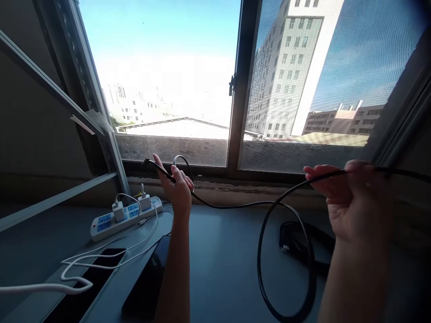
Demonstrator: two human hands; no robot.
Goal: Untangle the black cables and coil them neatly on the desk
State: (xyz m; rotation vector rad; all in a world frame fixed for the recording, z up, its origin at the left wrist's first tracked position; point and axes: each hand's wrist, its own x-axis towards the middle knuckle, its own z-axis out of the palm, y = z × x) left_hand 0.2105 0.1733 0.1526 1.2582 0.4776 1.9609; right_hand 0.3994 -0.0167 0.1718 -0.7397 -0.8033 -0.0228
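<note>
A long black cable [232, 207] runs between my two raised hands over the desk. My left hand [178, 186] grips it close to one end, with the thumb pressed on it; the black tip [147, 162] sticks out to the upper left. Behind those fingers a small loop of the cable rises. On the right, my right hand [350, 193] pinches the cable between thumb and fingers. A large loop hangs down from it towards the desk, and another stretch leads off past the right edge.
A white power strip [129, 216] with two white chargers stands at the left. White cables [77, 264] trail across a dark-screened device [97, 273]. Another black device [148, 278] lies by my left forearm. A black strapped item [296, 242] rests behind the loop. A window [168, 112] is ahead.
</note>
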